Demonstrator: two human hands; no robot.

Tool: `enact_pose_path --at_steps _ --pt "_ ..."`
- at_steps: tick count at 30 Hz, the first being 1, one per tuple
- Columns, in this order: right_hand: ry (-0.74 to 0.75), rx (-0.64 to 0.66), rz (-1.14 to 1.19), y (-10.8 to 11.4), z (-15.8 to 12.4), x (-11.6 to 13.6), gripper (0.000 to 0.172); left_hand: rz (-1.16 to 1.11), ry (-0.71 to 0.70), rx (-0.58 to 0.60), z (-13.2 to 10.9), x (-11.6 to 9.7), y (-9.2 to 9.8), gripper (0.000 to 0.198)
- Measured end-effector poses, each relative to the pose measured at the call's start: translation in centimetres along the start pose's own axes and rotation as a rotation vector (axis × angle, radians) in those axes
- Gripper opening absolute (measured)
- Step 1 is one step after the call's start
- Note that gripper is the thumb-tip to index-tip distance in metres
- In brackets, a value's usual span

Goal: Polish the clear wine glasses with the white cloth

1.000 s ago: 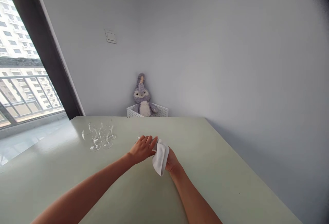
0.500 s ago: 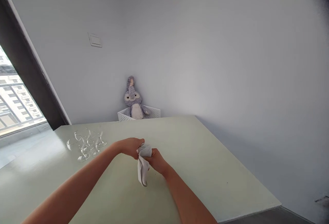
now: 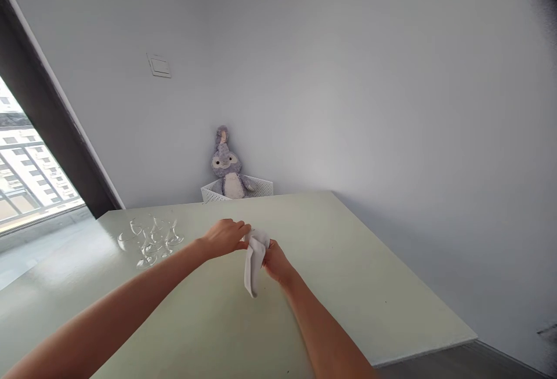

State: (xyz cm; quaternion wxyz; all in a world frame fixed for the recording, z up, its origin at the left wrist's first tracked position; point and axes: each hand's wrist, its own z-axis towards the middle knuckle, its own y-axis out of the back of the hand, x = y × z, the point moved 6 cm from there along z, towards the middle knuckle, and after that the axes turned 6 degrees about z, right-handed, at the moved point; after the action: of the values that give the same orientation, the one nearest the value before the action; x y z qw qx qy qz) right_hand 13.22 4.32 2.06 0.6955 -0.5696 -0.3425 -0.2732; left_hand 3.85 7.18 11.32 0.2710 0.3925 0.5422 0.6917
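A light grey-white cloth [image 3: 256,260] is bunched between my hands above the table, its loose end hanging down. My right hand [image 3: 277,263] is closed on the cloth from the right. From the left, my left hand [image 3: 225,238] curls its fingers and thumb at the cloth's upper edge. A clear glint between its thumb and fingers looks like part of a glass, mostly hidden by the cloth and fingers. Several clear stemmed glasses [image 3: 152,239] stand grouped on the table to the left of my hands.
The pale green table [image 3: 348,286] has its far edge near the wall and its right edge slanting toward me. Behind it, a grey plush toy [image 3: 234,184] sits in a white perforated basket [image 3: 264,188]. A window [image 3: 35,170] is at left.
Both hands and the cloth have moved slightly up and to the right. My left hand has turned so its back faces up more, and the cloth has rotated between the hands.
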Motion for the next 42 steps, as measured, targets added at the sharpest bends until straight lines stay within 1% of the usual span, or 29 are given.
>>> enact_pose_path --at_steps 2,4,5,6,7,8,10,12,13,14,15,17,19,20,21,22,23,24,26,27,28,29,31,33,36,38,40,41,42 --pt "-0.031 0.128 -0.152 -0.7 -0.4 0.2 0.021 -0.309 0.038 0.171 -0.5 1.0 -0.7 0.050" --pt "-0.082 0.218 -0.225 -0.9 -0.6 0.1 0.025 -0.629 0.042 0.376 -1.5 1.0 -1.7 0.057" --pt "-0.107 0.237 -0.231 -0.9 -0.6 0.0 0.028 -0.732 0.044 0.450 -2.0 0.8 -2.0 0.059" --pt "-0.124 0.232 -0.220 -0.7 -0.5 -0.1 0.029 -0.763 0.052 0.479 -2.4 0.5 -2.3 0.059" --pt "-0.135 0.202 -0.193 -0.4 -0.3 -0.2 0.030 -0.706 0.071 0.453 -2.6 0.3 -2.4 0.056" --pt "-0.140 0.155 -0.146 0.0 -0.1 -0.3 0.029 -0.570 0.098 0.387 -2.6 0.2 -2.5 0.050" --pt "-0.145 0.036 -0.003 0.8 0.3 -0.6 0.027 -0.186 0.132 0.189 -2.5 -0.4 -2.0 0.045" --pt "-0.139 -0.052 0.141 1.2 0.5 -0.9 0.025 0.131 0.129 0.030 -2.2 -1.4 -1.5 0.050" --pt "-0.130 -0.063 0.179 1.2 0.5 -0.8 0.024 0.209 0.123 0.000 -2.1 -1.7 -1.4 0.048" --pt "-0.121 -0.047 0.177 0.9 0.4 -0.7 0.023 0.230 0.124 0.003 -2.0 -1.7 -1.4 0.044" --pt "-0.114 -0.008 0.135 0.6 0.2 -0.6 0.023 0.200 0.139 0.029 -2.0 -1.3 -1.5 0.040" --pt "-0.108 0.104 -0.027 -0.4 -0.3 -0.2 0.024 -0.002 0.168 0.135 -2.1 0.0 -1.7 0.034" --pt "-0.129 0.218 -0.192 -1.4 -0.8 -0.1 0.027 -0.345 0.140 0.322 -2.8 0.9 -2.5 0.036" --pt "-0.146 0.259 -0.246 -1.7 -1.1 -0.1 0.029 -0.518 0.106 0.430 -3.3 1.0 -3.0 0.039" --pt "-0.160 0.283 -0.275 -1.9 -1.2 -0.2 0.031 -0.654 0.074 0.524 -3.9 0.8 -3.4 0.042" --pt "-0.172 0.289 -0.285 -2.0 -1.2 -0.3 0.032 -0.726 0.062 0.576 -4.4 0.6 -3.7 0.044" --pt "-0.178 0.271 -0.276 -2.0 -1.2 -0.5 0.034 -0.717 0.081 0.558 -4.6 0.5 -3.8 0.043" --pt "-0.177 0.224 -0.249 -1.7 -1.0 -0.6 0.035 -0.627 0.114 0.471 -4.6 0.6 -3.8 0.038" --pt "-0.174 0.086 -0.122 -1.0 -0.6 -0.9 0.036 -0.300 0.154 0.208 -4.4 0.2 -2.9 0.026" --pt "-0.176 0.022 -0.037 -0.7 -0.5 -1.1 0.035 -0.120 0.150 0.090 -4.2 -0.3 -2.4 0.025" --pt "-0.176 -0.024 0.043 -0.6 -0.5 -1.4 0.033 0.035 0.135 0.007 -4.1 -0.8 -2.0 0.027" --pt "-0.175 -0.044 0.099 -0.6 -0.4 -1.6 0.031 0.144 0.112 -0.030 -3.9 -1.3 -1.9 0.030" --pt "-0.158 -0.011 0.086 -0.9 -0.5 -1.6 0.029 0.206 0.093 -0.017 -3.5 -1.5 -1.9 0.031" --pt "-0.124 0.065 -0.061 -1.3 -0.6 -1.2 0.030 0.092 0.111 0.049 -3.2 -0.7 -2.1 0.027" --pt "-0.069 0.165 -0.312 -1.6 -0.9 -0.1 0.029 -0.300 0.148 0.176 -3.3 0.6 -2.6 0.018" --pt "0.014 0.205 -0.473 -1.7 -1.0 1.1 0.020 -0.647 0.137 0.295 -3.6 0.7 -3.3 0.027" --pt "0.126 0.227 -0.608 -1.8 -1.1 2.3 0.009 -0.954 0.117 0.393 -3.9 0.2 -4.2 0.038" --pt "0.179 0.225 -0.656 -1.8 -1.1 2.7 0.005 -1.067 0.119 0.412 -3.9 -0.1 -4.6 0.042" --pt "0.220 0.212 -0.689 -1.7 -1.0 3.0 0.007 -1.151 0.136 0.407 -3.9 -0.3 -5.1 0.044"
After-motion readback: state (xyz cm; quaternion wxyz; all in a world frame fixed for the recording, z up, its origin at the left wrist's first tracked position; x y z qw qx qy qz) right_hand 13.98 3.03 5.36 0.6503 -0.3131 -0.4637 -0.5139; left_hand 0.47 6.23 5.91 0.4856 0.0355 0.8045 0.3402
